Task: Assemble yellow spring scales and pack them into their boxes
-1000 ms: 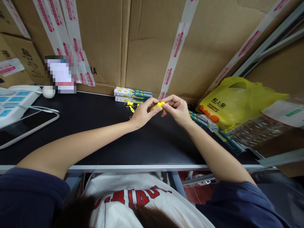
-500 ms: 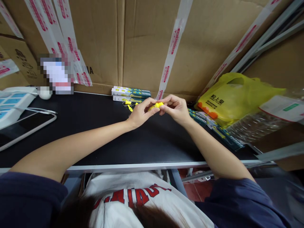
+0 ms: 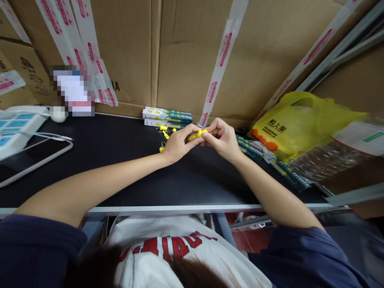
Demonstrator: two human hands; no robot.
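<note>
Over the black table, my left hand (image 3: 177, 145) is closed around a small yellow pen-shaped tool (image 3: 195, 136), whose body looks partly see-through. My right hand (image 3: 223, 138) pinches the tool's brighter yellow end with thumb and fingers. The two hands almost meet, and they hide much of the tool. Just beyond my left hand lie several small yellow parts (image 3: 163, 128) with thin bent wires. Another yellow piece (image 3: 162, 149) shows by my left wrist, partly covered.
Slim printed boxes (image 3: 168, 115) are stacked against the cardboard wall (image 3: 183, 60). More such boxes (image 3: 277, 166) lie at the right beside a yellow plastic bag (image 3: 295, 124). A white power strip (image 3: 22, 124) with cables and a dark framed device (image 3: 33, 154) occupy the left.
The fingers have shifted on the tool: my right fingers now cover more of its bright end, and more of its see-through body shows. The camera view has moved slightly.
</note>
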